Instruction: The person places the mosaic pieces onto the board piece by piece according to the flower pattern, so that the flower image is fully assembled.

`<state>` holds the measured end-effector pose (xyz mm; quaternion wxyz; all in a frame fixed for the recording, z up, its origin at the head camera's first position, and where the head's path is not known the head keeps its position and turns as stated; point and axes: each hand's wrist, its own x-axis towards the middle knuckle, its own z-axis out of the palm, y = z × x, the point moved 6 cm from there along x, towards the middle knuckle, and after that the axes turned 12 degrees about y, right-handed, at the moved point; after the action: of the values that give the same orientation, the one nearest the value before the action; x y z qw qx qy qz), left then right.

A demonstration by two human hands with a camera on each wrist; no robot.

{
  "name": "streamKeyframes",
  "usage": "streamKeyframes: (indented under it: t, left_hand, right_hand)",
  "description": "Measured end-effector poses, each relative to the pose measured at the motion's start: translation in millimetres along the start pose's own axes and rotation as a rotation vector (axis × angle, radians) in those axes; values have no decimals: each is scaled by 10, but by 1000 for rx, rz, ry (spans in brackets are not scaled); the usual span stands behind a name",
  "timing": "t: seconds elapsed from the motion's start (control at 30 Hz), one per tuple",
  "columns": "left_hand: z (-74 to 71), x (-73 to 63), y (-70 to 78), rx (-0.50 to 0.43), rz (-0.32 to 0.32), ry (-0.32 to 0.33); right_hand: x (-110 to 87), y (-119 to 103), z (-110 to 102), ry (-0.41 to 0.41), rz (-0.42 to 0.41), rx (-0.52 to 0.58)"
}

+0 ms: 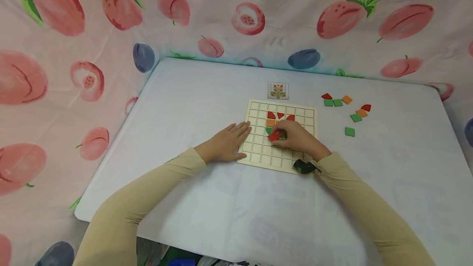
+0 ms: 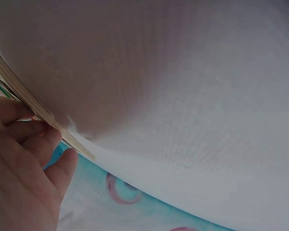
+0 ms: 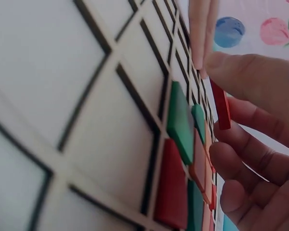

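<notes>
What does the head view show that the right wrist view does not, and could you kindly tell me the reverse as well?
Only the head view shows the small pattern card beyond the board, the loose pieces on the table to the board's right, and both tan sleeves.

Only the right wrist view shows, side-on and close up, the thickness of the green piece lying on the board.

Both show the gridded board, the right hand pinching a red piece, at least some left-hand fingers, and the fruit-print cloth.
</notes>
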<state>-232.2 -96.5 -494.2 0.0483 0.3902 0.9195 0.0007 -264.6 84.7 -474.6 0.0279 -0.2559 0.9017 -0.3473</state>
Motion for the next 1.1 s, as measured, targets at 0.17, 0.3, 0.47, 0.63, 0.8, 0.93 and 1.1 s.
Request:
streamKeyframes:
  t: [0.17,0.3,0.47,0.63,0.8,0.93,1.1]
  left_hand:
    - [4,2,-4,3,-5,-4]
    - [2,3,-3,9,-5,-7]
    - [-9,2,3,12,-7,-12]
    - [-22,3,12,2,-6,-18]
    - [-25,2,11,9,-3,-18]
    - [-21,2,6,7,0,-14]
    - [-9,2,-1,-16,-7,-10]
  right_hand:
    - [5,9,59,-8,23,-21]
    - [6,11,96,-11,28,-35]
    - [4,-5,108,-10,33,-48]
    - [-22,5,73,-11,48,-35]
    - [-41,46,32,9,73,-23]
    - [-36,41,35,18,58,-24]
    - [-22,29,72,14,55,-13]
